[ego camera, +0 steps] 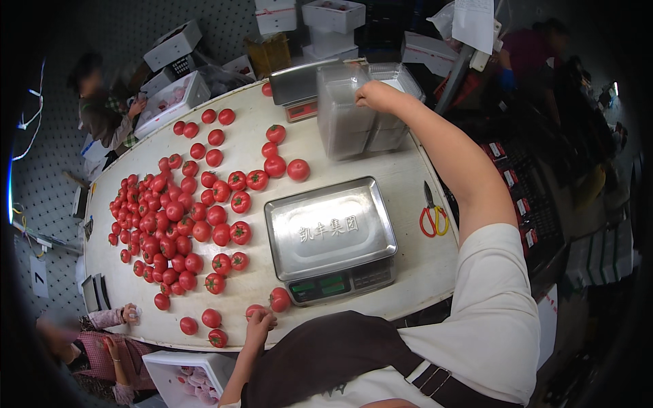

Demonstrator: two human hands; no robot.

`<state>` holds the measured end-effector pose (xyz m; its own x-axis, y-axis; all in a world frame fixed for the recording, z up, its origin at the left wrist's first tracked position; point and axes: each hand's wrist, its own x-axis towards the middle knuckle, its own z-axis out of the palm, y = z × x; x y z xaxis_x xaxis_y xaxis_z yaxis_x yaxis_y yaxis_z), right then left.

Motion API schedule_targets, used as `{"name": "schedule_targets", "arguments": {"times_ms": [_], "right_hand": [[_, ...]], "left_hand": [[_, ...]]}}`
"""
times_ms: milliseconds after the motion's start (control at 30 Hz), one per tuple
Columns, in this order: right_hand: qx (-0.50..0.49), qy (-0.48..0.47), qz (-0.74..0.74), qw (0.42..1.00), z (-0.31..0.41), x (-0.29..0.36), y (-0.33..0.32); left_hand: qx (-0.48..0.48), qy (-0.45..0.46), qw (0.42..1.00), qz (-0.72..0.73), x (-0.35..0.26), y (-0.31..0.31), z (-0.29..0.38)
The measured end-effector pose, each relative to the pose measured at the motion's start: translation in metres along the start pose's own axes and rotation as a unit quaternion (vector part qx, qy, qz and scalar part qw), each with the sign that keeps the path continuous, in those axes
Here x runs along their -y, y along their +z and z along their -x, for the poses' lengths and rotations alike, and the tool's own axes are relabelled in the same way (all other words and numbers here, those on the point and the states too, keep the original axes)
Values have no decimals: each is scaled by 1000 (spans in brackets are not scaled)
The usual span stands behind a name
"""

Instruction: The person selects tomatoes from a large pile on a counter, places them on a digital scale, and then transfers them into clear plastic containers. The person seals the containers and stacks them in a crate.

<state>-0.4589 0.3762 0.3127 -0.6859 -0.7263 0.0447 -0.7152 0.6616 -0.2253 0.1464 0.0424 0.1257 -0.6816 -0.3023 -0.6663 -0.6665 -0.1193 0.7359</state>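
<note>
My right hand (378, 96) reaches far across the table, its fingers curled at the rim of a tall stack of clear plastic containers (343, 120). Beside it stands a second stack of clear containers (390, 133). My left hand (261, 322) is low at the near table edge, fingers bent by a red tomato (253, 311); whether it grips the tomato is unclear. Another tomato (279, 299) lies just beyond that hand. Between my hands sits a digital scale with a bare steel pan (331, 224). A large heap of tomatoes (163, 214) spreads over the left of the table.
Scissors (433, 217) with red and yellow handles lie right of the scale. A second scale (301, 84) stands at the far edge. Two people (109, 122) work along the left side. A white foam box (189, 377) with wrapped fruit sits below the near edge.
</note>
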Motion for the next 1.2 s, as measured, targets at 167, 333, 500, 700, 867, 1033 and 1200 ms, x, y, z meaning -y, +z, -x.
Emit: {"name": "schedule_targets", "arguments": {"times_ms": [167, 333, 500, 700, 867, 1033, 1200], "right_hand": [[-5, -37, 31, 999, -4, -11, 2], [-49, -76, 210, 974, 4, 12, 16], [-94, 8, 179, 979, 3, 15, 14], [-175, 127, -11, 976, -12, -2, 10], [-366, 258, -90, 890, -35, -28, 37], [-509, 376, -618, 467, -28, -67, 11], [-582, 123, -251, 763, 22, 21, -17]], "left_hand": [[19, 14, 1000, -18, -11, 6, -8], [21, -2, 1000, -13, -3, 6, -6], [19, -10, 1000, -11, -3, 10, -3], [23, -11, 999, -22, -8, 13, -1], [24, -16, 999, -26, -5, 16, 0], [31, -7, 999, -27, -4, 14, -3], [28, 2, 999, -25, -1, 14, -1]]}}
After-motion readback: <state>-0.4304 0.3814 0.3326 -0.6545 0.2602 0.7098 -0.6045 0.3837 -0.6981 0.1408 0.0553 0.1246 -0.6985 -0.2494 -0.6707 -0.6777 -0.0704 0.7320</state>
